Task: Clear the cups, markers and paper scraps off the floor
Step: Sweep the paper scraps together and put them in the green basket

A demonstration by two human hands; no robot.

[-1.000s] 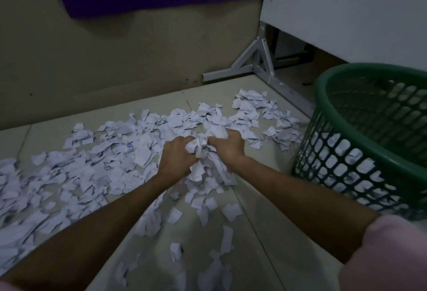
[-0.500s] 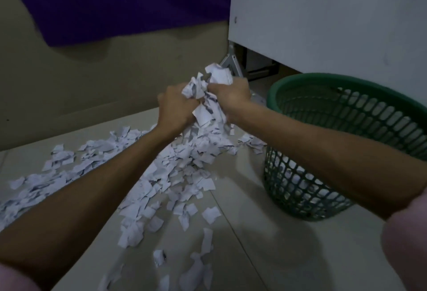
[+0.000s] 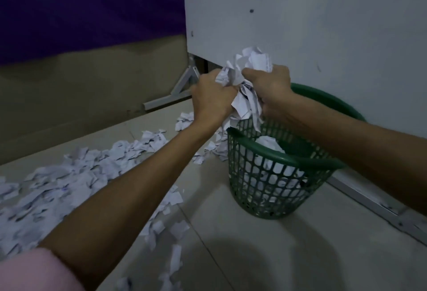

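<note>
White paper scraps (image 3: 247, 83) gripped above green basket (image 3: 288, 163).

Both hands (image 3: 213, 101) (image 3: 270, 90) gripping paper scraps (image 3: 247, 78), above green basket (image 3: 312, 163)

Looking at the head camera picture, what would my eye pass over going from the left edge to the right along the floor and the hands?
Scattered paper scraps on the floor → left hand → held bundle of scraps → right hand → green basket.
</note>
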